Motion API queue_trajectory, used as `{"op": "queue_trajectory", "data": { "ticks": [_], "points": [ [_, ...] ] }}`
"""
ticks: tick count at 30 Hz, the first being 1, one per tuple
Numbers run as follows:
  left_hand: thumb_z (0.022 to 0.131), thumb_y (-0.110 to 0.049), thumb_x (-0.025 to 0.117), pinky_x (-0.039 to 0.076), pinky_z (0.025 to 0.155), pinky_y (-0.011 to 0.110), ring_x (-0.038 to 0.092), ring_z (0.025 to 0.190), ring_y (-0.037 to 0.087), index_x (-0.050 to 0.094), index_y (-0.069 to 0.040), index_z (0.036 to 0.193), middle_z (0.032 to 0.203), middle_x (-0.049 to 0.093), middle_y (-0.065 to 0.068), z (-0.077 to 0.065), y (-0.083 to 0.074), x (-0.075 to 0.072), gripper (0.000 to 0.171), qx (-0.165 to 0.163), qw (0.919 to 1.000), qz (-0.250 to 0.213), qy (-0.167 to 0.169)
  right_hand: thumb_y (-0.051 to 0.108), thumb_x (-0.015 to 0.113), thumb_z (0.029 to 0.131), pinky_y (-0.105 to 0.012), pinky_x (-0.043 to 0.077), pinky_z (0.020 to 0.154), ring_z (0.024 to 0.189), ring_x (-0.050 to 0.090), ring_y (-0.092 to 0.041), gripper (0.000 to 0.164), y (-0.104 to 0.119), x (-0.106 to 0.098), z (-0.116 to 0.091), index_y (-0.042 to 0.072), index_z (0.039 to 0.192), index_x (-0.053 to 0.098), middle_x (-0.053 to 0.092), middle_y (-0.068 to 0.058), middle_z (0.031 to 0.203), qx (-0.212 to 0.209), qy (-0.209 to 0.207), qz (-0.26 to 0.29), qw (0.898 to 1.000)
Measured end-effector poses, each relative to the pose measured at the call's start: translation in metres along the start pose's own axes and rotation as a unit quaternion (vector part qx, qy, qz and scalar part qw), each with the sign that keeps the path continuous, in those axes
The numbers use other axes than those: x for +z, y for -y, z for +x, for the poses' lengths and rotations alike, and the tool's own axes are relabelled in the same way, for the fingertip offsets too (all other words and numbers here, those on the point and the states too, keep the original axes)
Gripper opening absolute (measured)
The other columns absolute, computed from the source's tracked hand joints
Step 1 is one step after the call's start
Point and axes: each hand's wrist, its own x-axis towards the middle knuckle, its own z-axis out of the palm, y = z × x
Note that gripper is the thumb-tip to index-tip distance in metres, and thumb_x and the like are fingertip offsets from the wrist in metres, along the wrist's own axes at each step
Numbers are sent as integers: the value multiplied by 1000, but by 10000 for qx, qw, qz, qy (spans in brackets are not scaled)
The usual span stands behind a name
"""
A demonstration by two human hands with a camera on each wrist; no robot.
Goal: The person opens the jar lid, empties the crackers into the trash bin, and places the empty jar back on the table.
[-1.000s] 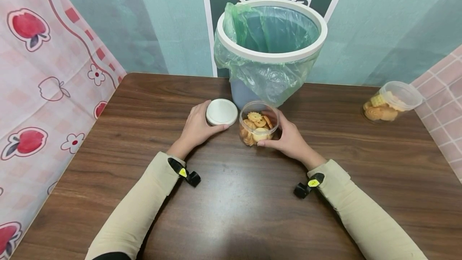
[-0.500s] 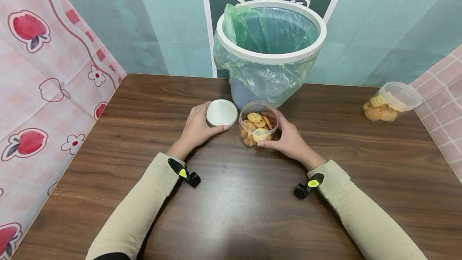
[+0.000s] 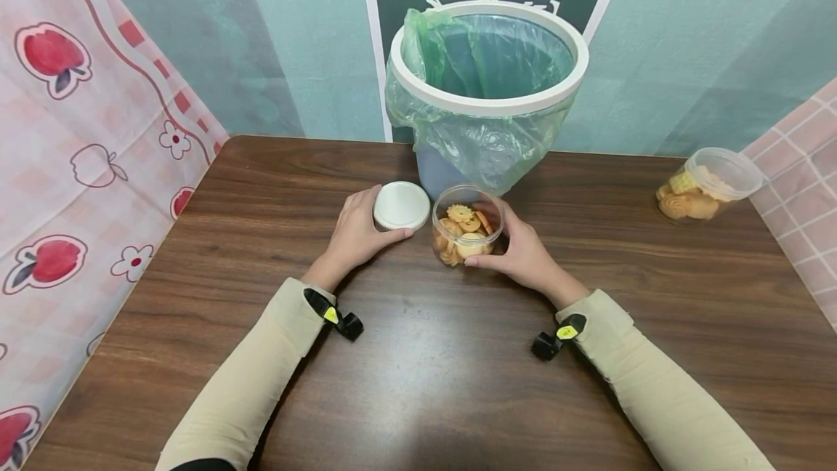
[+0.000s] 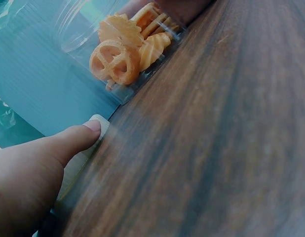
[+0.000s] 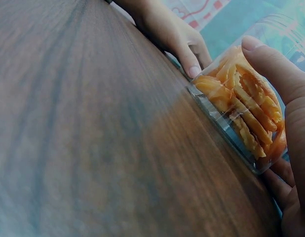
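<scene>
A round white screw lid [image 3: 402,205] lies on the table, and my left hand [image 3: 357,230] grips its edge between thumb and fingers. Just right of it stands a clear plastic jar [image 3: 468,219] without a lid, part filled with cookies [image 3: 461,227]. My right hand [image 3: 522,251] holds this jar from its right side, the thumb in front and the fingers behind. In the right wrist view the thumb [image 5: 271,61] presses on the jar wall. The left wrist view shows the left thumb [image 4: 76,140] on the lid's rim.
Behind the jar stands a bin with a white rim [image 3: 487,107] and a green bag liner [image 3: 510,144]. A second clear jar [image 3: 697,191] of cookies is at the back right of the wooden table [image 3: 418,355]. An apple-print cloth [image 3: 59,187] hangs on the left.
Both hands, the lid and the jar stay in place. Only the head view has shifted very slightly.
</scene>
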Motion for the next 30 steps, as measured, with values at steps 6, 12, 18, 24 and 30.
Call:
{"op": "queue_trajectory", "data": {
  "ticks": [6,12,18,24,30],
  "points": [
    [75,-56,84,36,116,52,40,142,33,38,-4,154,151,50,16,0,0,0,104,23,10000,9,-5,28,91,75,-24,37,114,142,47,-18,105,0,0,0,40,157,27,51,3,152,78,-14,22,10000],
    [76,-56,84,36,116,52,40,143,33,37,-4,155,152,49,17,1,0,0,105,30,10000,25,-21,29,92,75,-46,38,116,142,48,-21,106,2,-1,0,40,158,26,52,0,152,107,-7,-85,9999],
    [76,-56,83,37,116,53,40,143,34,37,-4,155,152,49,17,-1,1,1,105,47,10000,31,-10,28,92,74,-46,38,116,142,48,-22,107,2,0,-1,37,158,27,52,-1,152,97,-8,-65,9999],
    [78,-56,82,37,115,53,40,143,34,37,-4,154,152,49,17,-2,1,1,103,105,9999,94,-34,27,92,75,-45,37,116,142,48,-20,107,2,0,0,38,158,26,52,-1,152,97,3,-34,9999],
    [78,-55,82,36,115,53,40,143,35,38,-3,154,152,49,17,-1,0,1,102,186,9998,106,-52,29,91,75,-46,37,116,142,48,-22,106,2,-1,-1,37,159,26,52,-1,152,69,-13,-68,10000]
  ]
}}
